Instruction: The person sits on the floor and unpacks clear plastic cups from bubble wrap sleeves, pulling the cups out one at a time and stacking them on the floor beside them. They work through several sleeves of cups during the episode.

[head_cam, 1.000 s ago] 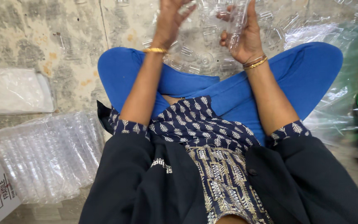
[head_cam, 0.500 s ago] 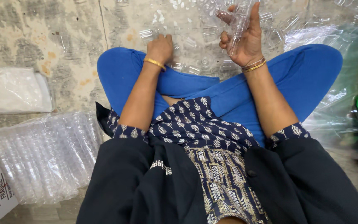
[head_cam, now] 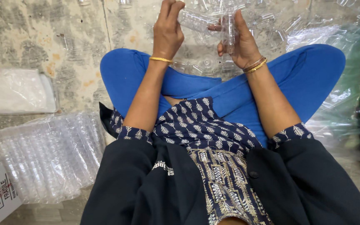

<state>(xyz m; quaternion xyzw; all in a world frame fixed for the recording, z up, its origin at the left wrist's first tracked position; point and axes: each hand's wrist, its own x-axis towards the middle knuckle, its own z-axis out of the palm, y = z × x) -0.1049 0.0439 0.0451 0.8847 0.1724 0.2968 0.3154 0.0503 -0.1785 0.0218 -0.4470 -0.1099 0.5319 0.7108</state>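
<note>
Left hand (head_cam: pixel 168 35) has risen, both hands' fingers gripping clear tubes (head_cam: pixel 228 29) between them.

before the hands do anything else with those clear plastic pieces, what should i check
1. Right hand has a firm hold on the upright clear tube: ok, fingers wrap around it.
2. Left hand has its clear piece gripped: ok, the fingertips pinch one end of it.
3. The two pieces are lined up with each other: cannot tell, the clear plastic blends into the pile behind.
4. Loose clear pieces lie within reach on the floor ahead of the blue trousers: ok.
5. Bagged stack of clear pieces at the left side sits apart from both hands: ok.
6. Bangles are free of the tube: ok.
</note>
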